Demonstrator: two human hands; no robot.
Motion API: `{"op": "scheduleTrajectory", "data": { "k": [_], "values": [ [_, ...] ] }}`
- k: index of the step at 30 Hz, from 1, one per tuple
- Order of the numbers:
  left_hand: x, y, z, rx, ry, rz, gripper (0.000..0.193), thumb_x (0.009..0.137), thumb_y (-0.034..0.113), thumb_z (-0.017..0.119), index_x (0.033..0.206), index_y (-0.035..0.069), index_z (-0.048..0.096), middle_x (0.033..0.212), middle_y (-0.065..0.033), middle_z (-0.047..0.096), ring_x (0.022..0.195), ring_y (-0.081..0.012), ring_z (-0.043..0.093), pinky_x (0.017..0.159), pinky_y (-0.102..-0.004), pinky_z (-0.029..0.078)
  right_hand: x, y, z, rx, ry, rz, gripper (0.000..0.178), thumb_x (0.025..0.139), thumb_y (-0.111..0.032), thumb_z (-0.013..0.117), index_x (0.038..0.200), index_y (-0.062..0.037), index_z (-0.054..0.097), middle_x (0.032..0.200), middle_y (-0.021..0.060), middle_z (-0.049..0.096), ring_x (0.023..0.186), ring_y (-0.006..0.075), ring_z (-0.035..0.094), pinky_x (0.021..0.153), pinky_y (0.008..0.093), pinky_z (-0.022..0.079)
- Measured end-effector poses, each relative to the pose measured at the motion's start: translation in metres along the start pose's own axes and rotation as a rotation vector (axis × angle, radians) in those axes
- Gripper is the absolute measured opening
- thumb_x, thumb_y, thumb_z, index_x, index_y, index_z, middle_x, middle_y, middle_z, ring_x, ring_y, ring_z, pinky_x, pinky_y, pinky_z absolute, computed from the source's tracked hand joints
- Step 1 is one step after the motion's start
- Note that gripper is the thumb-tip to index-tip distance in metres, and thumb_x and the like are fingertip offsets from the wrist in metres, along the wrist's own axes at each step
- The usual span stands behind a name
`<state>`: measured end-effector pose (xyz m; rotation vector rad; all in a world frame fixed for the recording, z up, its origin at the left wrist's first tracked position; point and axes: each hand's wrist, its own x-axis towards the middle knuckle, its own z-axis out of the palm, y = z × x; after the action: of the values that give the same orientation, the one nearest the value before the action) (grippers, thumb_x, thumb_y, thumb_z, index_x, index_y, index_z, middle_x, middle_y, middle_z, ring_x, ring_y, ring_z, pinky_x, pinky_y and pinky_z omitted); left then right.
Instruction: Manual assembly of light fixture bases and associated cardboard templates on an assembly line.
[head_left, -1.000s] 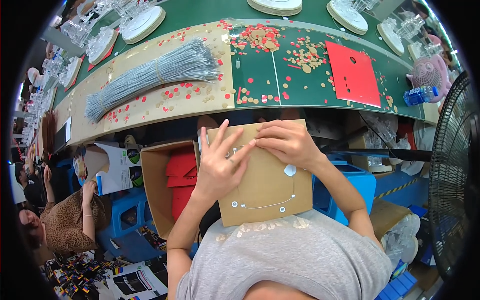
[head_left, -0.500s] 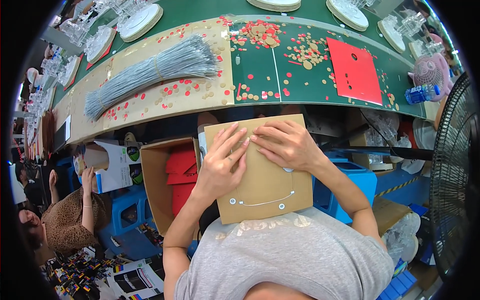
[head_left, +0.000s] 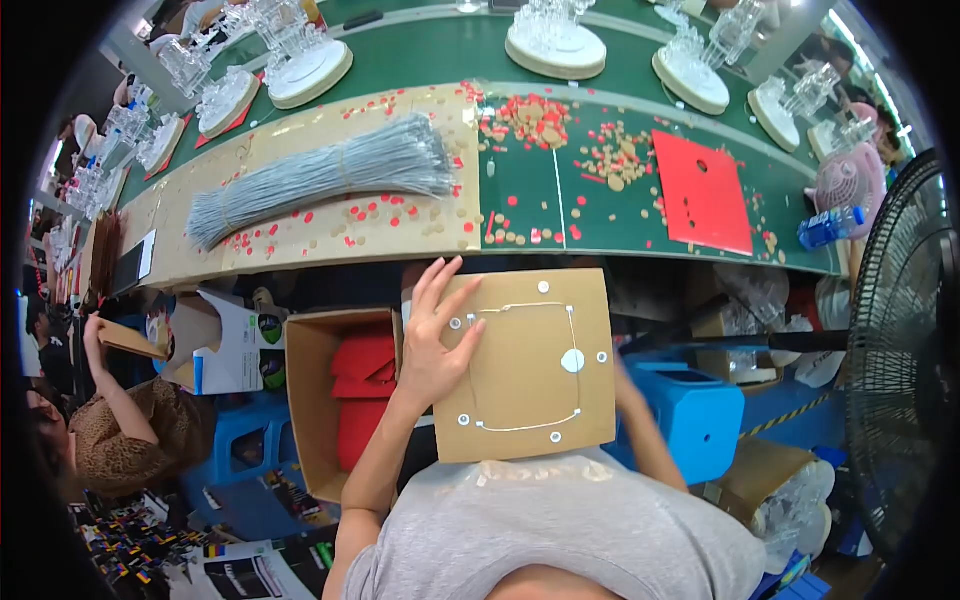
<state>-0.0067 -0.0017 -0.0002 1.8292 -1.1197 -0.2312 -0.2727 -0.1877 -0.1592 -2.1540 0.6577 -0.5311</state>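
A square brown cardboard panel (head_left: 525, 385) rests on my lap, tilted against my shirt. A thin pale wire (head_left: 530, 427) runs round its face in a rough square through small white tabs, with a kinked or twisted part near the upper left. Several small round white-rimmed discs (head_left: 543, 287) and a larger white round patch (head_left: 572, 360) lie about the wire. My left hand (head_left: 435, 335) lies over the panel's left edge, fingers spread toward its top corner and thumb on the face. Of my right arm, a blurred forearm (head_left: 648, 430) shows beside the panel; the hand is hidden.
On the green table ahead lie a bundle of grey wires (head_left: 325, 180), a red punched panel (head_left: 703, 195) and scattered red and brown discs. An open carton (head_left: 305, 400) with red pieces stands left, a blue stool (head_left: 690, 420) and black fan (head_left: 905, 350) right.
My right hand has left the panel's face and dropped out of sight at the right. My left hand has shifted to the panel's left edge, uncovering the wire. A co-worker at left now holds a brown piece.
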Motion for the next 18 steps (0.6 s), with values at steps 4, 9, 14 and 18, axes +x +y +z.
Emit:
{"op": "scheduleTrajectory", "data": {
  "k": [4,9,14,18],
  "values": [
    [0.000,-0.002,-0.005,-0.033,0.028,0.014,0.049,0.081,0.001,0.070,0.130,0.003,0.065,0.150,-0.0147,0.052,0.146,-0.0338,0.040,0.118,-0.0444,0.034,0.005,-0.047,0.029,-0.098,-0.008,-0.119,0.038,0.083,-0.027,0.074,0.109,-0.0001,0.068,0.102,0.0168,0.069,0.091,0.0376,0.065,0.087,0.0443,0.052],
    [0.017,-0.013,-0.024,-0.711,0.571,-0.152,0.030,0.101,0.013,0.051,0.120,-0.005,0.064,0.120,-0.0141,0.067,0.115,-0.0200,0.062,0.099,-0.0321,0.046,0.065,-0.107,0.039,-0.292,0.029,-0.292,0.040,0.084,-0.028,0.073,0.112,0.0002,0.067,0.105,0.0174,0.070,0.094,0.0379,0.065,0.090,0.0454,0.051],
    [0.050,-0.050,-0.066,-0.664,0.842,-0.035,0.023,0.100,0.009,0.049,0.111,-0.003,0.065,0.105,-0.0079,0.069,0.096,-0.0153,0.064,0.081,-0.0295,0.047,0.124,-0.099,-0.095,-0.520,0.077,-0.393,0.043,0.085,-0.029,0.071,0.116,0.0006,0.067,0.107,0.0180,0.070,0.096,0.0382,0.065,0.093,0.0465,0.049],
    [0.069,-0.114,-0.038,-0.178,0.869,-0.065,0.014,0.094,0.004,0.060,0.104,0.004,0.068,0.096,-0.0074,0.071,0.090,-0.0198,0.066,0.080,-0.0313,0.049,0.310,-0.280,-0.095,-0.377,0.162,-0.737,0.044,0.091,-0.031,0.069,0.125,-0.0033,0.066,0.111,0.0204,0.070,0.101,0.0410,0.065,0.090,0.0483,0.050]
  ]
}}
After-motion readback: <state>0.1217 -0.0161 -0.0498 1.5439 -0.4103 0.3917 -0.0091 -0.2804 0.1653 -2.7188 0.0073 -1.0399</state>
